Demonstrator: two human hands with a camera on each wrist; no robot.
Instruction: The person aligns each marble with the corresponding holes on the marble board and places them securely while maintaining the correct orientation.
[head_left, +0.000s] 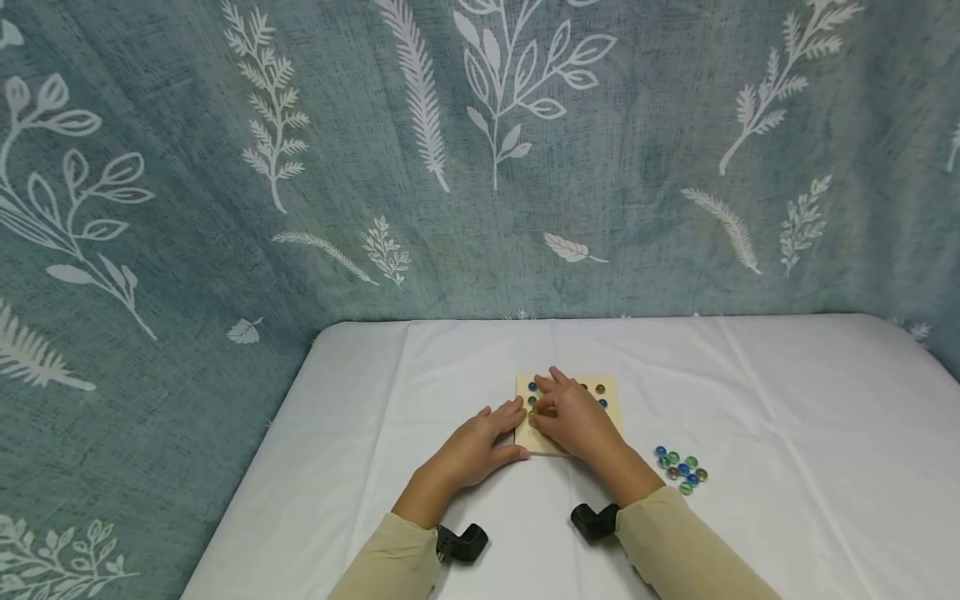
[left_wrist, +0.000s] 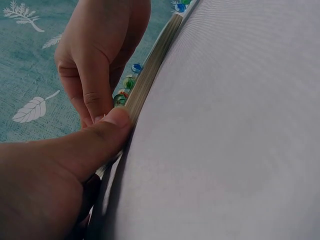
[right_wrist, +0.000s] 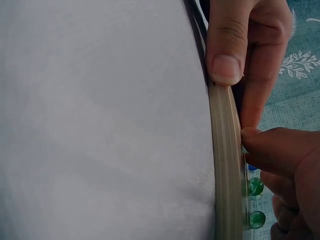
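Observation:
A pale wooden board (head_left: 549, 444) lies on the table, with several glass marbles standing on its top, among them blue marbles (head_left: 532, 387) in the left column and a brown marble (head_left: 600, 389) at the far right corner. My left hand (head_left: 474, 446) steadies the board's near left corner, fingers stretched along the left side and thumb against the front edge. Over the board, my right hand (head_left: 577, 417) brings thumb and index finger together on a small yellowish marble (head_left: 532, 415) near the left side. Its fingers hide most of that marble. Green marbles (right_wrist: 256, 186) show beside it in the right wrist view.
A loose cluster of blue, green and brownish marbles (head_left: 683, 470) lies on the white tablecloth (head_left: 750, 400), right of the board and close to the right forearm. Black wrist cameras (head_left: 595, 522) hang below both wrists. A patterned teal curtain (head_left: 465, 250) stands behind the table.

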